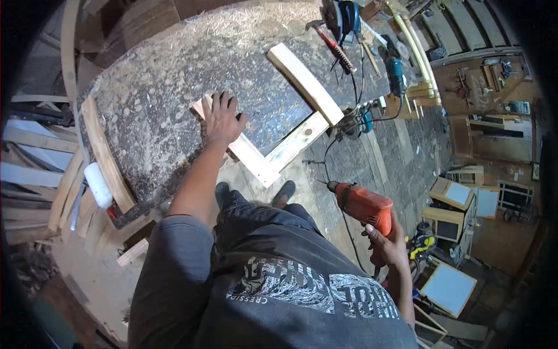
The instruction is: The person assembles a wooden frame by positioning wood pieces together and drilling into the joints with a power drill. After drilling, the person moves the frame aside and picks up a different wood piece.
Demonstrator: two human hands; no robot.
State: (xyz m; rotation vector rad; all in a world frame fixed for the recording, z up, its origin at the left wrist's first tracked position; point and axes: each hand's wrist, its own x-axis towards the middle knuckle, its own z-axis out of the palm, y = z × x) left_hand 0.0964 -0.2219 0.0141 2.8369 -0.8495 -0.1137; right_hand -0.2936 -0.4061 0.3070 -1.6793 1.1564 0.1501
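A three-sided wooden frame (297, 139) of pale lumber lies on the worn workbench (157, 110), its near corner at the bench edge. My left hand (222, 121) rests over the left piece near its far end, fingers bent across the wood and thumb to the right; its palm side is hidden. In my right hand (388, 244) is a red power drill (366, 205), fingers wrapped around the handle. The drill's thin bit points up and left, apart from the frame.
A curved wooden piece (107, 154) and a white bottle (98, 185) lie at the left bench edge. Power tools (395, 72), cords and a red-handled tool (336, 46) are at the far right of the bench. Small cabinets (447, 209) stand on the right.
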